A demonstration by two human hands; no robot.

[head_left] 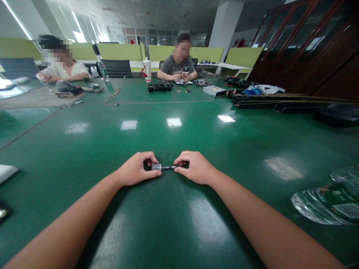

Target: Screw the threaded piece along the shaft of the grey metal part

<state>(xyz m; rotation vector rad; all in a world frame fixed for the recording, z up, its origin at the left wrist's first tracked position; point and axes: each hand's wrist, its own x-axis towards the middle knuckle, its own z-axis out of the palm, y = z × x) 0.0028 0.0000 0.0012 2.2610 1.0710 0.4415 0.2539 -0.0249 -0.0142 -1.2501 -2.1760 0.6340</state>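
Between my two hands, just above or on the green table, lies a short silver metal cylinder with a thin dark shaft running out to the right. My left hand pinches the cylinder between thumb and fingers. The shaft's right end looks spiral, like a screw or drill bit, and my right hand grips it with thumb and fingertips. The piece is roughly level. Whether cylinder and shaft are one part or two, I cannot tell; my fingers hide both ends.
Plastic bottles, one lying at the right, are near my right forearm. A white object sits at the left edge. Across the table are two people, a black device, a tumbler, a cord and long dark strips.
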